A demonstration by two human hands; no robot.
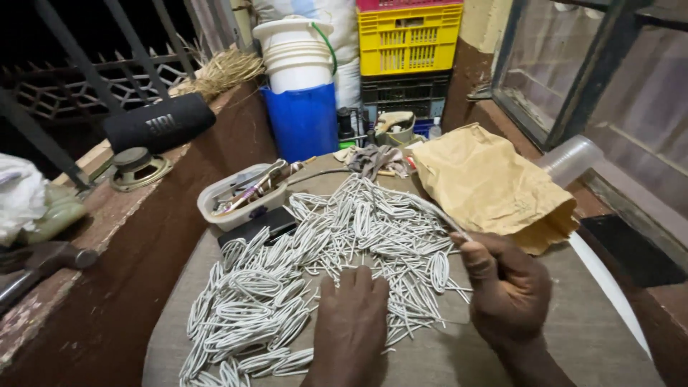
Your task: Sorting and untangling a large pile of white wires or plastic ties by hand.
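Observation:
A big heap of white bent wire loops (315,265) covers a grey cloth-covered table (573,337). My left hand (351,322) lies flat on the near edge of the heap, fingers pressing on the loops. My right hand (505,283) is at the heap's right side, thumb and fingers pinched on one white loop (437,213) that stretches up and left over the pile.
A crumpled brown paper bag (487,186) lies at the table's right. A plastic tub of small tools (244,193) and a black flat box (258,224) sit at the left. Behind stand a blue bucket (304,122), white buckets (295,54), yellow crate (408,39). A brown ledge (107,236) holds a black speaker (159,122).

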